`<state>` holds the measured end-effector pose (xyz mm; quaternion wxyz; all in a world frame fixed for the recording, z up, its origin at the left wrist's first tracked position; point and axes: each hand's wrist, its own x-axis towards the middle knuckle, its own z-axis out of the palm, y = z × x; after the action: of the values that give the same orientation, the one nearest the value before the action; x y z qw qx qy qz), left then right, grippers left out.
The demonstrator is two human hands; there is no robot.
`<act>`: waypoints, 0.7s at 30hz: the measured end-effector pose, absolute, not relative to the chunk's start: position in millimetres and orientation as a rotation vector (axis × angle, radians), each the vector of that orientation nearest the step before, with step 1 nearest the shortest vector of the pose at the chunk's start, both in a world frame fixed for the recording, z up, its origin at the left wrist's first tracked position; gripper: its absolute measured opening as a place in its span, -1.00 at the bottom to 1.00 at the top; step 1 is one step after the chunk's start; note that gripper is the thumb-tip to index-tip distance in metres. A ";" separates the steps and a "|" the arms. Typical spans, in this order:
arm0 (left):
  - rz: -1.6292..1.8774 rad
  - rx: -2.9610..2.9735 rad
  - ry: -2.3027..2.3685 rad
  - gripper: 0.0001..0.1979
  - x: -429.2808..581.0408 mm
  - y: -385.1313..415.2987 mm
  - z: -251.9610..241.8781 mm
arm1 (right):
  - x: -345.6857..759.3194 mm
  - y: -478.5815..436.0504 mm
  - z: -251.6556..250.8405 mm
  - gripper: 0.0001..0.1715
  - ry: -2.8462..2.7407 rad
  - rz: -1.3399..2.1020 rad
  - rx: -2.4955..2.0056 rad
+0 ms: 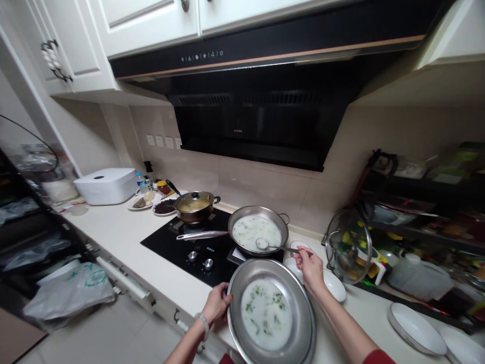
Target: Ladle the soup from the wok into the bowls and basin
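My left hand [216, 305] grips the left rim of a wide steel basin [303, 316], its thumb on top. Milky white soup with chopped green herbs [266, 313] lies in the basin. My right hand [309, 268] is closed around the handle of a ladle [282, 247]. The ladle's bowl rests in white soup inside a steel frying pan [232, 226], which sits on the right side of the black cooktop [162, 241]. The basin is just in front of the pan, near the counter's edge.
A lidded pot [195, 207] stands on the rear left of the cooktop. White dishes [333, 285] lie right of the basin, with more plates [417, 328] farther right. A glass lid [348, 246] leans by a cluttered rack [409, 237]. The range hood [250, 121] hangs above.
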<state>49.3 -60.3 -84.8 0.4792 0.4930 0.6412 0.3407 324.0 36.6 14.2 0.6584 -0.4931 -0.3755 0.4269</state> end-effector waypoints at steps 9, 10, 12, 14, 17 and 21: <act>0.809 1.202 1.583 -0.72 51.0 -62.5 -80.5 | 327.0 30.8 18.0 -0.57 -0.897 0.946 -1.116; 0.807 1.200 1.588 -0.72 51.0 -62.6 -80.7 | 326.9 30.6 18.3 -0.57 -0.897 0.948 -1.117; 0.802 1.194 1.593 -0.73 50.8 -62.8 -81.1 | 326.7 30.2 19.0 -0.58 -0.893 0.953 -1.113; 0.803 1.201 1.598 -0.73 50.2 -63.0 -81.6 | 326.6 29.8 19.2 -0.59 -0.882 0.960 -1.105; 0.800 1.246 1.613 -0.74 48.9 -62.8 -82.2 | 326.6 29.3 19.0 -0.59 -0.868 0.969 -1.092; 0.806 1.257 1.631 -0.76 48.1 -61.9 -82.4 | 326.6 28.5 19.9 -0.57 -0.871 0.966 -1.079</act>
<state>48.1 -61.9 -82.4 0.4484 0.5081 0.6593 0.3257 326.6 28.5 19.9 0.6637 -0.4776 -0.3856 0.4274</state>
